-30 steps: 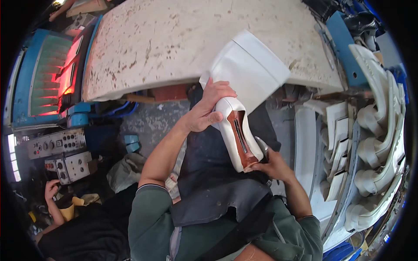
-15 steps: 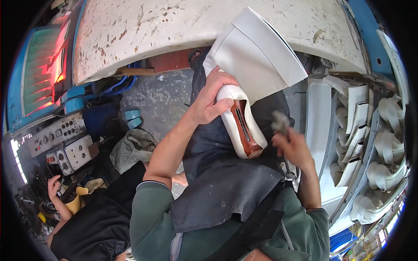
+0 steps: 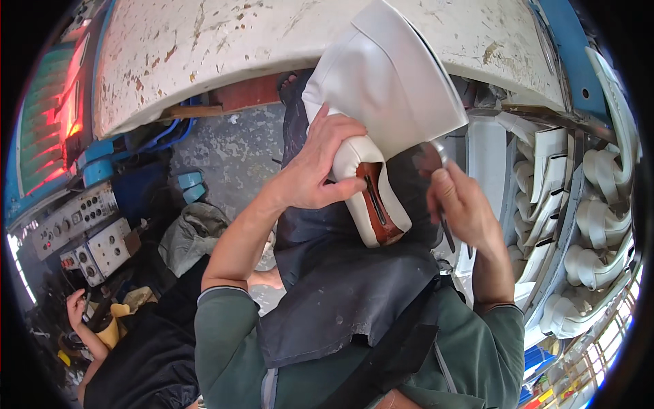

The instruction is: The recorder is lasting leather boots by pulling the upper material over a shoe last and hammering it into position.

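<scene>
A white boot [image 3: 392, 82] lies sole up across my lap, its wide shaft pointing away from me and overlapping the table edge. Its foot part shows a brown underside [image 3: 371, 198] with a long dark slot, and white material wraps round the rim. My left hand [image 3: 323, 163] is closed round the foot part near the shaft, the thumb against the edge of the brown underside. To the right of the boot, apart from it, my right hand [image 3: 466, 204] grips metal pliers [image 3: 433, 155], their head up and handles down. Motion blurs some fingers. A dark apron [image 3: 340, 300] covers my lap.
A worn white table [image 3: 272, 34] stretches across the far side. Racks of white boots [image 3: 599, 228] stand at the right. At the left are a red-glowing heater [image 3: 71, 102], control boxes [image 3: 99, 252], a grey cloth [image 3: 194, 235] and a co-worker's hand [image 3: 76, 308].
My right hand has turned the pliers, so their head now stands higher, near the boot's shaft. The left hand still holds the boot. The whole view has shifted slightly.
</scene>
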The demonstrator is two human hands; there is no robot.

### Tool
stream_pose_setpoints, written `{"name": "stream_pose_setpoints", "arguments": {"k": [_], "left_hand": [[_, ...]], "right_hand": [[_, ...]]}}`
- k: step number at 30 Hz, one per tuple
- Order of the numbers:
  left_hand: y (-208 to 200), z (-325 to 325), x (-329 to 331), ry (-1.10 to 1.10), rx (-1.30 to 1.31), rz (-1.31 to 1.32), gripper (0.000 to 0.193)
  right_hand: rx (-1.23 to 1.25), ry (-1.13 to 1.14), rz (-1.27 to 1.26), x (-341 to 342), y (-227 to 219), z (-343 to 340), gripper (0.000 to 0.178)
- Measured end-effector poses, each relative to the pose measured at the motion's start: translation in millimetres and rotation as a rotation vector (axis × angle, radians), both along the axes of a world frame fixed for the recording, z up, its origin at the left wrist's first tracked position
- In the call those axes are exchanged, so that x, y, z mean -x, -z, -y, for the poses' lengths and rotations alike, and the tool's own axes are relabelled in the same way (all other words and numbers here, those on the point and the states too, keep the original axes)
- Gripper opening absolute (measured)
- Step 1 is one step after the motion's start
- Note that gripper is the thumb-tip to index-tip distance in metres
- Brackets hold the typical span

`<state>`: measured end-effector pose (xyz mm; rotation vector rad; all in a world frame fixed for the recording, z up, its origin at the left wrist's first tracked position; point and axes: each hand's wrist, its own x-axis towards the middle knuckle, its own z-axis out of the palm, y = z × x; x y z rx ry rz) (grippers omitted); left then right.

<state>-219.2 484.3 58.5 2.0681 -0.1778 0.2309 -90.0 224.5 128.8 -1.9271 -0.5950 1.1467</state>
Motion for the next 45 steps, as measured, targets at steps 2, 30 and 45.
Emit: {"name": "stream_pose_setpoints", "arguments": {"k": [2,30,45], "left_hand": [[3,1,-1,-0.045,0.042,0.016,0.055],[29,4,-7,-0.279,0.355,-0.014,0.045],[16,10,-10,-0.327,0.22,-0.036,0.053]], "right_hand": [[-0.091,-0.185,0.143,4,-24,-8,0.039],[-0.064,-0.71,-0.408,-48,49,-83,0.063],[-0.048,-0.181,0.096,10,-25,-54,0.03]]}}
